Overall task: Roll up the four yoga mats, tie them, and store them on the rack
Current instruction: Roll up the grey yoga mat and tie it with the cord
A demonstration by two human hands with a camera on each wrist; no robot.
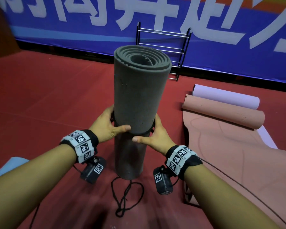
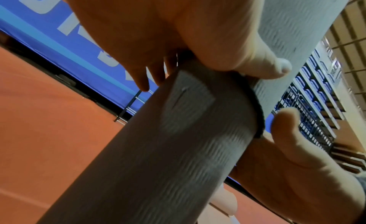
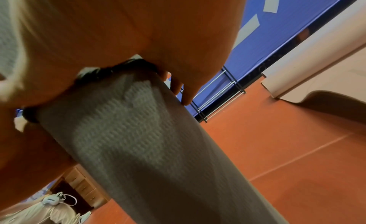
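Observation:
A rolled grey yoga mat stands upright on the red floor. A black band circles its middle. My left hand wraps the roll from the left at the band, thumb across the front. My right hand wraps it from the right, thumb just under the band. In the wrist views the fingers of the left hand and right hand curl round the grey mat at the band. A metal rack stands behind the roll against the blue banner.
A loose black cord lies tangled on the floor at the roll's base. To the right lies a half-rolled pink mat over a lilac mat. A light blue mat shows at the lower left.

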